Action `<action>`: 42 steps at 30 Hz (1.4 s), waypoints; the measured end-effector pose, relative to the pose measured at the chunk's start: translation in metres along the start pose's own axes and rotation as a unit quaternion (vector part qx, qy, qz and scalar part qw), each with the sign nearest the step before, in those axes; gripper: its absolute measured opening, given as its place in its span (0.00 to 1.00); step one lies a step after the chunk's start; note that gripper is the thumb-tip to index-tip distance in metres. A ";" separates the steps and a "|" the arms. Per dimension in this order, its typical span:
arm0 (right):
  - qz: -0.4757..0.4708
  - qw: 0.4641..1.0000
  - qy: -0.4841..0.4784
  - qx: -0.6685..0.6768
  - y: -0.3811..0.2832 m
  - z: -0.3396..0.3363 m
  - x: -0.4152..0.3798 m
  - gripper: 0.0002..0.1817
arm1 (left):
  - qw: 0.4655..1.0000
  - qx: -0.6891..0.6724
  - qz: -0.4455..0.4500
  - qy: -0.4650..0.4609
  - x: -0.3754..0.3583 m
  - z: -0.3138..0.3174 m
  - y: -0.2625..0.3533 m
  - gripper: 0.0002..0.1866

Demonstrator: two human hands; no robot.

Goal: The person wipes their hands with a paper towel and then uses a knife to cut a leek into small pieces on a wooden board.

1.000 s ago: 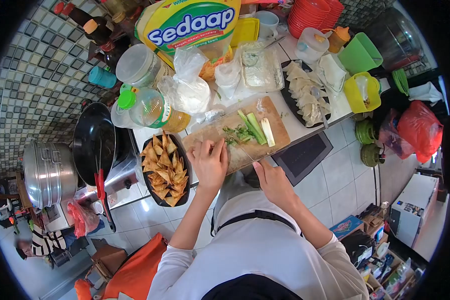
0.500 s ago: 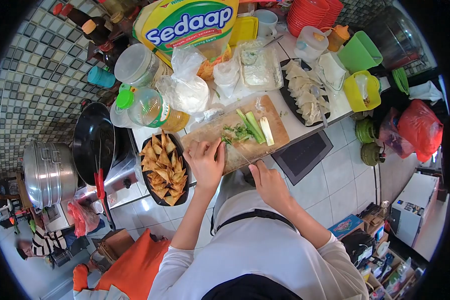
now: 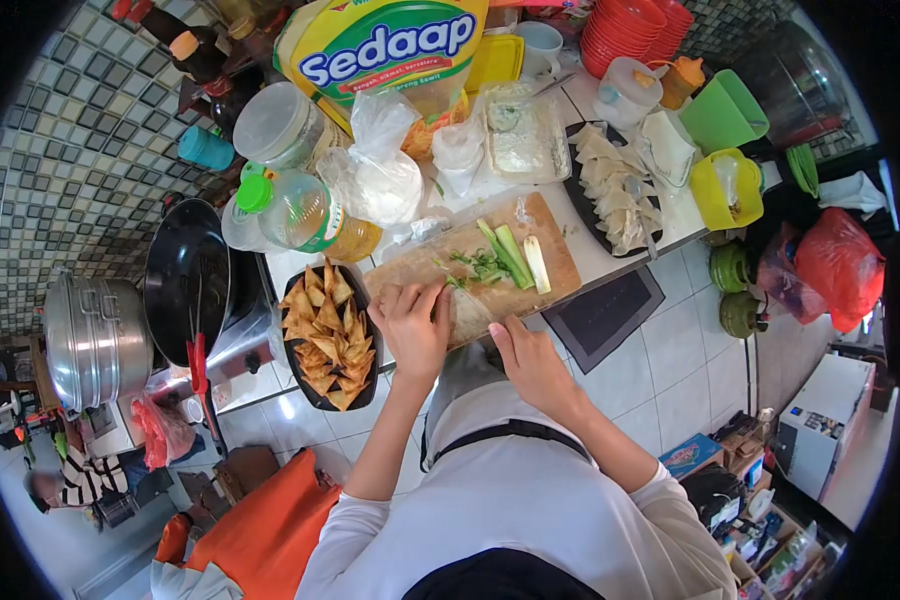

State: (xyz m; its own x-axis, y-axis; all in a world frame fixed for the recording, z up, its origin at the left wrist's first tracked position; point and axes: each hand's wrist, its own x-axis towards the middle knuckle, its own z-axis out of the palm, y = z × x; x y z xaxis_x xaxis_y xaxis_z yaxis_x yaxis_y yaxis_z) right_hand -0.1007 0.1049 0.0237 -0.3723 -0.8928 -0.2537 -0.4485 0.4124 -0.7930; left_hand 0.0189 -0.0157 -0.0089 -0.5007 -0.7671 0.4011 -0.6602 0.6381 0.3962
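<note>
On the wooden cutting board (image 3: 400,270), my left hand (image 3: 410,325) is closed, fingers curled at the near left part. Green onion shows at its fingertips, mostly hidden by the fingers. My right hand (image 3: 532,362) grips a knife (image 3: 477,305) at the board's near edge; the handle is hidden in the palm, and the thin blade slants toward my left fingertips. Chopped green onion (image 3: 482,266) lies just beyond the blade. To its right are cut green stalks (image 3: 510,255) and a white stalk piece (image 3: 536,265).
A black tray of fried triangular pastries (image 3: 330,340) stands left of the board. At right sits a black plate of pale folded wrappers (image 3: 615,190). Behind are an oil bottle (image 3: 305,215), a plastic bag of white powder (image 3: 385,185) and a clear container (image 3: 525,140). A wok (image 3: 185,280) is far left.
The view has shifted slightly. The right hand and knife have moved a little, with the blade now lying closer to the board; the left hand stays nearly in place.
</note>
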 end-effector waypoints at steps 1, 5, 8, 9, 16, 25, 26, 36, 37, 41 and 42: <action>0.000 1.000 -0.001 -0.001 -0.001 0.000 0.000 0.20 | 1.000 -0.002 0.001 0.001 0.000 0.000 0.000 0.07; 0.008 1.000 -0.012 -0.020 -0.003 0.000 0.002 0.21 | 1.000 -0.006 -0.005 -0.001 0.001 0.000 0.002 0.07; 0.012 0.999 -0.016 -0.042 -0.006 0.001 0.008 0.21 | 1.000 -0.004 -0.005 -0.004 0.002 0.000 0.002 0.07; 0.014 0.998 -0.018 -0.057 -0.007 0.002 0.011 0.21 | 1.000 -0.007 -0.003 -0.001 0.002 0.000 0.001 0.06; 0.004 0.995 0.001 -0.102 -0.010 0.009 0.017 0.21 | 1.000 -0.015 -0.007 -0.003 0.003 -0.001 0.002 0.05; 0.051 0.993 -0.028 -0.103 -0.004 -0.011 -0.016 0.21 | 1.000 0.013 0.009 0.018 0.002 -0.001 0.005 0.07; 0.047 0.992 -0.023 -0.113 -0.005 -0.011 -0.014 0.21 | 1.000 0.011 0.014 0.018 0.001 0.000 0.006 0.07; 0.012 1.000 0.012 0.010 0.006 -0.015 -0.013 0.21 | 0.999 0.032 0.005 0.010 -0.003 0.000 0.008 0.08; 0.011 1.000 0.010 0.011 0.006 -0.012 -0.012 0.21 | 0.999 0.035 0.010 0.013 -0.003 -0.001 0.008 0.08; -0.007 0.999 -0.004 0.039 0.003 -0.007 -0.008 0.19 | 1.000 0.013 -0.011 0.007 -0.002 -0.003 0.009 0.08; 0.015 0.999 -0.021 0.042 0.002 -0.006 -0.007 0.18 | 1.000 0.011 -0.010 0.005 -0.002 -0.004 0.008 0.08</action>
State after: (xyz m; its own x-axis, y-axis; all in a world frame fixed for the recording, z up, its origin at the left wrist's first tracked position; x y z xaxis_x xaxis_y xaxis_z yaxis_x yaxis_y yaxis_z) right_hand -0.1038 0.1133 0.0277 -0.3501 -0.8877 -0.2991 -0.3671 0.4238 -0.8280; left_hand 0.0166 -0.0092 -0.0034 -0.4809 -0.7795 0.4014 -0.6830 0.6202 0.3859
